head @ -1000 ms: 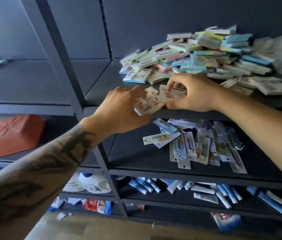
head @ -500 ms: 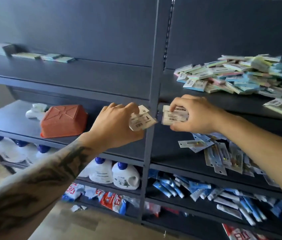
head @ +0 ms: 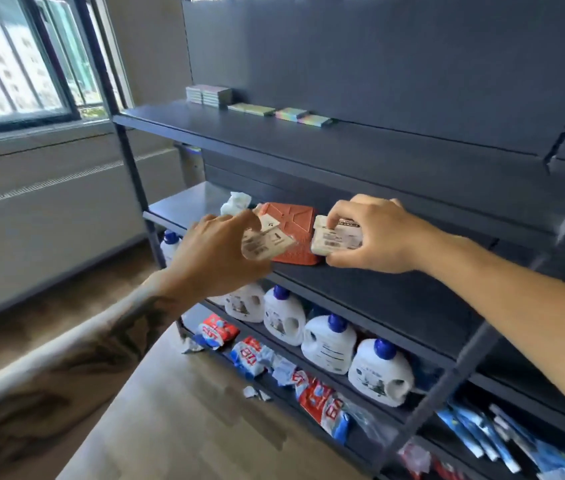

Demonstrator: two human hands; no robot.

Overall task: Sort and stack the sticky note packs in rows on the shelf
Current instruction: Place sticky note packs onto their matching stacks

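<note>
My left hand (head: 215, 254) pinches a few sticky note packs (head: 264, 241), white label sides showing, in front of the middle shelf. My right hand (head: 374, 233) grips another small bundle of sticky note packs (head: 336, 239) just to the right. The two bundles are apart, level with each other. On the upper shelf (head: 309, 140), far left, a row of packs lies along the back wall: a taller stack (head: 208, 94), then flat yellow-green packs (head: 252, 109) and pastel packs (head: 303, 116). The loose pile of packs is out of view.
An orange basket (head: 291, 237) and a white crumpled item (head: 236, 203) sit on the middle shelf behind my hands. White detergent bottles (head: 329, 342) line the shelf below, red and blue pouches (head: 319, 396) lower down. A dark upright post (head: 125, 147) stands left; a window is beyond it.
My view has swung left from the right-hand bay with the loose pile to the left bay. Both hands carried their packs leftward, now in front of the orange basket.
</note>
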